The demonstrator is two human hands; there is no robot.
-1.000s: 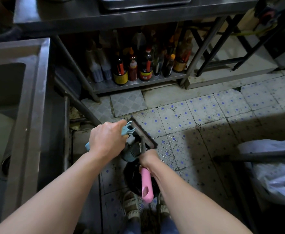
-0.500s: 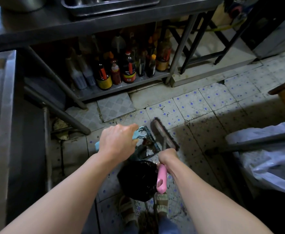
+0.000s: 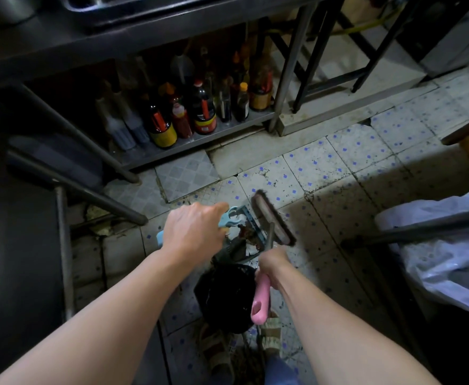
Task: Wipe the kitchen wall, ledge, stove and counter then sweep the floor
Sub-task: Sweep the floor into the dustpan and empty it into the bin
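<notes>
A single head-worn camera looked steeply down from standing height over both forearms at the tiled floor (image 3: 338, 168). It faced the low shelf of bottles (image 3: 194, 112) beyond that floor, with the sandalled feet at the bottom edge. There was no second view to overlap.

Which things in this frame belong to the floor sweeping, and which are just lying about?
In use:
- left hand gripping the blue dustpan handle
- right hand gripping the pink broom handle
- broom head
- dustpan holding scraps
- tiled floor
- black bin, probably for the sweepings

Lying about:
- sauce bottles on the lower shelf
- white plastic bag
</notes>
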